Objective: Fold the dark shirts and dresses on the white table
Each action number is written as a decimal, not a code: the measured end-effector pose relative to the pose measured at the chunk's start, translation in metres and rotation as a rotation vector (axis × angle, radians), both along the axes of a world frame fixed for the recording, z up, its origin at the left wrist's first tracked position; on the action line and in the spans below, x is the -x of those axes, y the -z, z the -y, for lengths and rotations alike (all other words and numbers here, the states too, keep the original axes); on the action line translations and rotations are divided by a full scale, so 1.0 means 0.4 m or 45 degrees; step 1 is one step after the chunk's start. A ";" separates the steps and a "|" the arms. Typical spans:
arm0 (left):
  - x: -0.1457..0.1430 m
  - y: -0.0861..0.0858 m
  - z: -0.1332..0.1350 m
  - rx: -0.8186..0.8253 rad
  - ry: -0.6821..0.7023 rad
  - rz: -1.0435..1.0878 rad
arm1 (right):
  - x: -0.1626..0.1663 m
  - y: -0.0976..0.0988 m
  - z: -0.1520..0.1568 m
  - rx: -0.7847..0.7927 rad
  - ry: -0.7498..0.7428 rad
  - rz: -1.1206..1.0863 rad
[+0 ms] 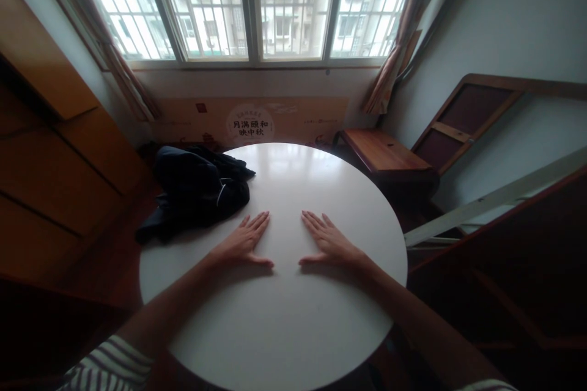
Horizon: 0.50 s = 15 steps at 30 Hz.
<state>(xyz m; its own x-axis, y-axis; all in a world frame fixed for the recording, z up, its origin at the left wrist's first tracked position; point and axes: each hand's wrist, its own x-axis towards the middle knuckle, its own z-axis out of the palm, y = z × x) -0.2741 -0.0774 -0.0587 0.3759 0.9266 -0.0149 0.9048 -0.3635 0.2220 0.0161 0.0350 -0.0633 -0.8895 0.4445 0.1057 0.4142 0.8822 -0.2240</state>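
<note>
My left hand lies flat on the white round table, fingers stretched out and thumb spread to the side. Opposite it, my right hand rests flat on the same tabletop, its thumb also held apart from the fingers. A gap of bare white surface separates the two hands, and neither holds anything. Just beyond my left hand, a crumpled dark garment with a thin white stripe is heaped on the table's left part and hangs over its edge.
Behind the table is a printed banner below a barred window. A wooden bench stands at the back right, near a leaning wooden frame. Wooden cabinets line the left side. A pale rail slants along the right.
</note>
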 end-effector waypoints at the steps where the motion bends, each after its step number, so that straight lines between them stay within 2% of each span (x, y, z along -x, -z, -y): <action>1: 0.000 0.000 0.000 -0.006 0.006 0.010 | 0.000 -0.001 0.000 -0.002 0.003 -0.002; 15: -0.009 -0.015 0.000 0.033 -0.017 0.028 | 0.001 -0.006 0.002 0.010 0.006 0.030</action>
